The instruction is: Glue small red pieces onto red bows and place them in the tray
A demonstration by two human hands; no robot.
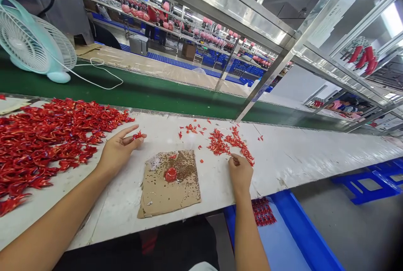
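Observation:
My left hand (121,145) is raised over the white tabletop, pinching a small red pointed plastic-looking piece (137,135) between thumb and fingers. Close by on the left spreads a big heap of similar red pieces (56,136) with yellowish and dark markings. My right hand (241,174) is at the near edge of a loose pile of smaller red parts (218,142). Its fingertips are pinched together, and whatever they grip is too small to make out. Between the hands lies a stained cardboard square (157,199) with a small red round cap or dish (171,174) on it.
A pale green fan (34,40) with a white cord stands at the back left beside a green conveyor belt (151,90). A metal frame post (267,78) rises behind the table. Below right, a blue tray (302,220) holds rows of red pieces (263,212).

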